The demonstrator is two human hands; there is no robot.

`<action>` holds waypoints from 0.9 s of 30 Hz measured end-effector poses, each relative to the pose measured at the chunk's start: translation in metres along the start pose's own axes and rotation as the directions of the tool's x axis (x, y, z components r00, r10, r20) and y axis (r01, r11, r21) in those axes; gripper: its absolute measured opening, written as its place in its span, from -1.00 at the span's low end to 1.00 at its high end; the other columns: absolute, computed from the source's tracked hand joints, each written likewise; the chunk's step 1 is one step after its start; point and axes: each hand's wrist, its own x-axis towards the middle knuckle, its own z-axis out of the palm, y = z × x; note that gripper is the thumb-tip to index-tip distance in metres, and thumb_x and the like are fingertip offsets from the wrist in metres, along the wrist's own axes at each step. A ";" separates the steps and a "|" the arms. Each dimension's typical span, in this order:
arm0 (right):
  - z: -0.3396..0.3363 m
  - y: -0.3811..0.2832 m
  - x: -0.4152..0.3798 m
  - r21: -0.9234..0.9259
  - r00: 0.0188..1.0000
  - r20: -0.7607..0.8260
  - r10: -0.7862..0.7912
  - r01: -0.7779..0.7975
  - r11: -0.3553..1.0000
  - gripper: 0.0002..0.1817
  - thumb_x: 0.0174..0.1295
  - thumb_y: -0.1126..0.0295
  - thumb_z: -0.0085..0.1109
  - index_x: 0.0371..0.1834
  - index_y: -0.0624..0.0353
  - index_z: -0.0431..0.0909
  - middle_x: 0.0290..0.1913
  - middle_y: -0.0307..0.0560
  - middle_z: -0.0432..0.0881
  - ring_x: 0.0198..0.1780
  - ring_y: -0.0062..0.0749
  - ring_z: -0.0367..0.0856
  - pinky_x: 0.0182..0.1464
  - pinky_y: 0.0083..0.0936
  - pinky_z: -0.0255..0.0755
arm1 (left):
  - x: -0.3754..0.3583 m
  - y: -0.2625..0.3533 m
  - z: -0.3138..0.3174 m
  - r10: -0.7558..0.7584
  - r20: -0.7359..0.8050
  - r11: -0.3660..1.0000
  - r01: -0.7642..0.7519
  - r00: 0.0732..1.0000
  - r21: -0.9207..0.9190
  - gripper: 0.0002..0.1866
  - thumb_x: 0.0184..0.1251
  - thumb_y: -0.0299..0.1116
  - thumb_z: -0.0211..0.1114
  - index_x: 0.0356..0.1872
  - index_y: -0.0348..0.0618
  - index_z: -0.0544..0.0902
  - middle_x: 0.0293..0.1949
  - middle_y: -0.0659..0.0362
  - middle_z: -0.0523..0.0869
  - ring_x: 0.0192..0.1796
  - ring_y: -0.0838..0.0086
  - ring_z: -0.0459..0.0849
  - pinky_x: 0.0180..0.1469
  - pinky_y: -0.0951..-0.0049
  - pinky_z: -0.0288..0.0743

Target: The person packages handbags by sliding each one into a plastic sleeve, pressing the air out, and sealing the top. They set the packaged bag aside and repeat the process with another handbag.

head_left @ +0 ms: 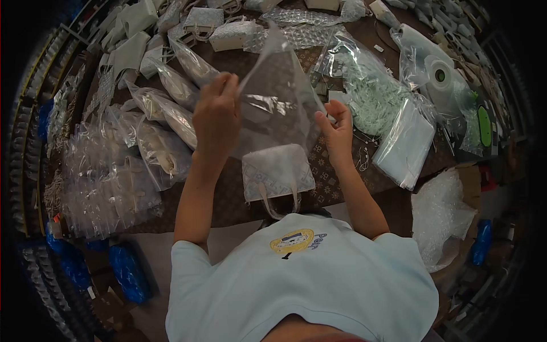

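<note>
Clear plastic bag (279, 97), empty and see-through, is held up above the middle of the bench (228, 199) between a person's two bare hands. Left hand (216, 117) is closed on the bag's upper left edge, thumb and fingertips pinched together on the film. Right hand (337, 128) has fingers curled at the bag's right edge, pinching the film there; how firm that hold is cannot be told.

Directly under the raised bag, near the bench's front edge, lies a small pale patterned handbag (277, 172), flat, its two handles pointing toward the person. It is not inside any bag.

Toward the bench's left side lies a spread of packed bags (165, 145), each clear sleeve holding one pale handbag; they overlap one another in a loose row running toward the far left corner. At the left edge sits a heap of bubble wrap sheets (102, 188).

Along the far edge stand unwrapped handbags (231, 34) of the same pale kind. To the right, a large clear sack (370, 94) holds a tangle of pale green cords, and just beside it a sleeve of folded white sheets (407, 142) leans toward the right edge. A white tape roll (441, 74) sits inside another clear bag near the far right corner.
</note>
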 end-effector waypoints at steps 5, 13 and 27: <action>-0.002 -0.034 -0.051 0.326 0.848 0.496 0.189 -0.384 0.864 -0.47 0.27 0.23 0.15 0.23 0.21 0.25 0.13 -0.02 0.41 0.12 -0.45 0.42 0.06 -0.50 0.39 | -0.035 0.046 0.006 0.179 -0.038 0.926 -0.155 0.983 0.344 -0.54 0.26 -0.41 0.05 0.21 -0.24 0.38 0.34 0.05 0.25 0.38 0.04 0.12 0.30 -0.18 -0.10; -0.046 0.060 -0.074 0.234 0.597 0.391 0.701 -0.801 0.551 -0.63 0.40 0.27 -0.18 0.14 0.28 0.34 -0.07 0.00 0.60 -0.15 -0.40 0.64 -0.25 -0.49 0.63 | -0.125 0.010 0.080 0.015 0.749 0.995 0.066 0.662 -0.078 0.02 0.15 0.39 -0.01 0.42 -0.21 -0.02 0.45 -0.06 -0.05 0.48 -0.03 -0.23 0.35 -0.23 -0.48; -0.057 0.087 -0.096 0.122 0.592 0.271 0.759 -0.804 0.583 -0.74 0.23 0.18 0.19 -0.18 0.13 0.56 -0.30 -0.21 0.66 -0.30 -0.53 0.66 -0.31 -0.61 0.56 | -0.099 -0.022 0.145 -0.082 0.896 0.947 0.313 0.437 -0.066 -0.36 0.35 0.22 -0.13 0.25 -0.01 0.39 0.33 0.22 0.35 0.40 0.28 0.21 0.38 -0.14 -0.13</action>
